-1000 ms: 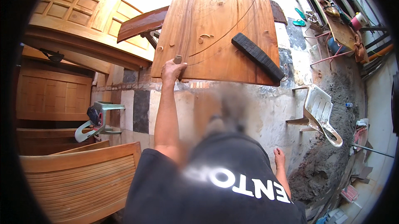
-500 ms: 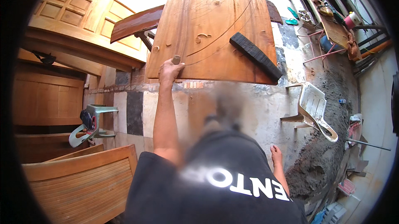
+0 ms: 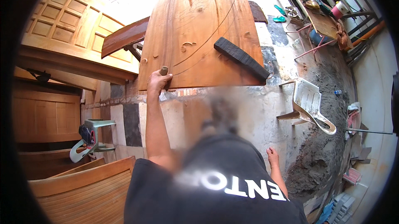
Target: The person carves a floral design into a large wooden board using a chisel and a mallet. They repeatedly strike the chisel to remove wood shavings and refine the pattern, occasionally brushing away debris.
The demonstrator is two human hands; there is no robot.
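The black block (image 3: 241,61) obstructs the board (image 3: 193,32), leaving room leftward.

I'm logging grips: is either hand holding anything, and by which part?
The left hand appears to hold a small brown block just below its exposed end, at the near edge of the wooden board. The right hand seems empty.

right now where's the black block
In the head view, the black block lies slantwise on the wooden board, toward its near right corner, to the right of the left hand.
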